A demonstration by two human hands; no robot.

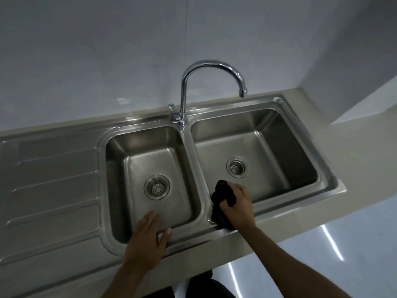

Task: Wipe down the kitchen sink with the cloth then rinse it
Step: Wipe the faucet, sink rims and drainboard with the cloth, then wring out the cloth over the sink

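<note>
Two basins, one wipe under way: I am watching the right hand (236, 203) gripping a bunched black cloth (222, 188) in the near-left corner of the right basin of the double-bowl stainless steel kitchen sink (328, 177). The left hand (148, 237) is lying flat, fingers straight, on the front rim to its left. Beyond both hands the curved chrome tap (183, 97) is running dry, so I am judging the rinse is yet to come. No readable writing is showing.

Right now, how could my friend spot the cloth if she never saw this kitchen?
Find the steel sink with two bowls under the curved tap. Look in the right bowl, at its near left corner, where the right hand grips the cloth. It is the only dark, crumpled thing among shiny metal.
</note>
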